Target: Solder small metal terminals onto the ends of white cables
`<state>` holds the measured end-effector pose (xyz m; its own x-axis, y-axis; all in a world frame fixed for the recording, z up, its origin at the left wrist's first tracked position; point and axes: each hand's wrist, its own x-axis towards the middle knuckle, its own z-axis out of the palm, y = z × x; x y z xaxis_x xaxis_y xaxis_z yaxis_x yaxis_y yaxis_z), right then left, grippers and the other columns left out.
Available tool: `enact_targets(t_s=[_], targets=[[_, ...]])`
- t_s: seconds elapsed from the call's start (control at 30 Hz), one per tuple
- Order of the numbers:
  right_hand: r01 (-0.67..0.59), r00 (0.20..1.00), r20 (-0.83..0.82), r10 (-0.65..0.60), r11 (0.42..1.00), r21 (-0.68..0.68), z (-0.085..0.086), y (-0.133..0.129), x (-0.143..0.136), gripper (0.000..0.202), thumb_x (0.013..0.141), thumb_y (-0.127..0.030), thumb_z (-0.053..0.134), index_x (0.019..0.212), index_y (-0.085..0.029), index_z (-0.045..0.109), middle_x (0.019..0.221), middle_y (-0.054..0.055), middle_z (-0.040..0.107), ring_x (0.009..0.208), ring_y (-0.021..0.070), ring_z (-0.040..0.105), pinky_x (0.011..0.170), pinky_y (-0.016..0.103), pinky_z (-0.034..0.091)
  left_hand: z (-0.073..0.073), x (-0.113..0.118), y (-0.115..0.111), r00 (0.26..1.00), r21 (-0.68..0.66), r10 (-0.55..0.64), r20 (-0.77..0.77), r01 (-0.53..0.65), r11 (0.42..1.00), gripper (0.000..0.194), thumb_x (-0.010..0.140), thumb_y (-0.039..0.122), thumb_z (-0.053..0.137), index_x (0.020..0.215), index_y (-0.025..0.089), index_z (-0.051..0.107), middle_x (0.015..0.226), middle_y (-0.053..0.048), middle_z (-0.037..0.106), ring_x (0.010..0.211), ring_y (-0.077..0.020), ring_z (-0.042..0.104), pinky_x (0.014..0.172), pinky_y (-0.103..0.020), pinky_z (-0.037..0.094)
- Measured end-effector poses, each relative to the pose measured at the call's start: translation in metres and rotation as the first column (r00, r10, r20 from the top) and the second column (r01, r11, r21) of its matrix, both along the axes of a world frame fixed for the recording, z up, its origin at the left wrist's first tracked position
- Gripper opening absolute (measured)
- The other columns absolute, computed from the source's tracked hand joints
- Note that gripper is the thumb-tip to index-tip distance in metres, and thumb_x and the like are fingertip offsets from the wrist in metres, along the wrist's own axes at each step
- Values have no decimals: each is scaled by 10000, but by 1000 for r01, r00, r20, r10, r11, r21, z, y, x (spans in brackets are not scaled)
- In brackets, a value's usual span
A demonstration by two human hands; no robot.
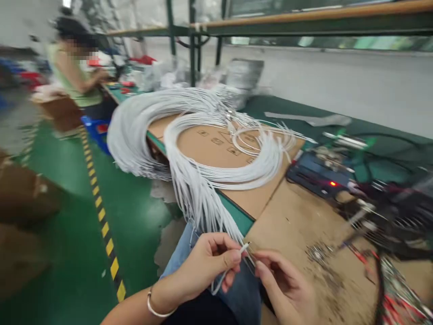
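My left hand (213, 259) pinches a white cable (244, 248) near its end, between thumb and forefinger. The cable's tip points up and right, with a short dark bit showing at the end. Below the hand, the cable bends into a loop over my lap. My right hand (282, 282) is close beside the tip, its thumb and forefinger pressed together; thin strands show near these fingertips, but what they grip is too small to make out. A large bundle of white cables (203, 198) hangs off the table edge just behind my hands.
More coiled white cables (135, 131) lie on cardboard (209, 144). To the right stand a dark device with a red light (318, 174) and a black coiled stand (361, 216). Metal bits (320, 253) and red-handled tools (402, 298) lie nearby. A seated person (74, 67) works farther left.
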<state>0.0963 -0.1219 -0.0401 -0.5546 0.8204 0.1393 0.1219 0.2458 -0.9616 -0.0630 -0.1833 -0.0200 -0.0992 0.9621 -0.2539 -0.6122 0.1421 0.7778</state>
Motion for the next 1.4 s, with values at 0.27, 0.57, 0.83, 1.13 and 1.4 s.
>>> enact_targets(t_s=[0.27, 0.57, 0.83, 1.13, 1.4], targets=[[262, 965, 18, -263, 964, 51, 20, -9, 20, 72, 787, -216, 645, 730, -202, 687, 623, 19, 612, 592, 155, 552, 515, 245, 433, -1, 29, 15, 742, 222, 30, -669, 161, 962, 125, 786, 201, 651, 678, 144, 627, 631, -1, 561, 546, -97, 499, 492, -197, 390], [358, 918, -128, -376, 922, -148, 19, -7, 35, 172, 737, -175, 679, 578, -174, 614, 516, -20, 531, 472, 109, 451, 438, 229, 345, -9, 40, 30, 445, 452, 282, -850, 339, 825, 81, 783, 66, 622, 776, 146, 634, 586, 16, 529, 504, -91, 476, 464, -189, 361], [497, 767, -370, -525, 850, -175, -3, -18, 19, 142, 789, -139, 620, 661, -195, 594, 551, -29, 525, 492, 104, 474, 469, 222, 382, -12, 56, 35, 708, 313, 68, -703, 222, 923, 28, 744, 128, 681, 728, 150, 675, 571, 18, 545, 535, -105, 524, 527, -202, 435], [500, 749, -412, -519, 851, -163, -2, -17, 38, 126, 802, -121, 619, 715, -208, 643, 558, -27, 507, 507, 110, 444, 479, 239, 349, -3, 47, 44, 971, -41, -208, -121, 204, 978, 241, 725, 367, 719, 704, 128, 736, 656, -36, 670, 576, -109, 565, 565, -208, 457], [489, 759, -423, -495, 862, -134, -5, -18, 46, 155, 812, -66, 598, 762, -208, 638, 595, -24, 511, 539, 112, 443, 497, 246, 336, -5, 49, 47, 967, -36, -249, -48, 248, 968, 312, 581, 312, 834, 554, 122, 589, 499, 17, 615, 477, -75, 533, 501, -167, 409]])
